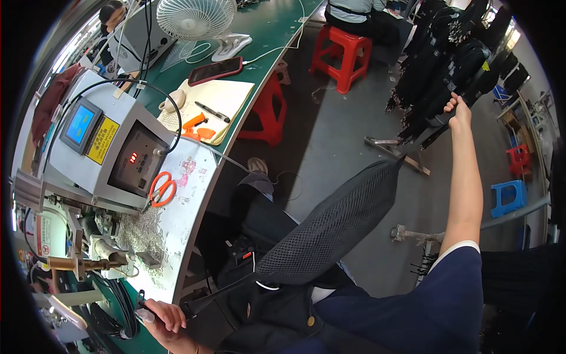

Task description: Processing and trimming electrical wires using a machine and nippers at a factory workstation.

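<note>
A long black mesh piece (pixel 330 224) with narrow strap-like ends stretches across my lap, bulging in the middle. At lower left, my left hand (pixel 168 321) is closed on one thin end of it, beside the table edge. A grey covering shows on one of its fingertips, and a small dark part sticks out past the fingers. My right arm reaches out to the far right. There my right hand (pixel 458 112) is closed round the other black end, close to the hanging black goods (pixel 439 71). Its exact grip is partly hidden.
On the table's left stand a grey machine (pixel 106 141) with a blue screen, orange-handled scissors (pixel 162 189) and scattered small metal bits (pixel 141 236). Farther back lie a notebook (pixel 230 97), a phone (pixel 215 71) and a white fan (pixel 197 20). A person sits on a red stool (pixel 342 56).
</note>
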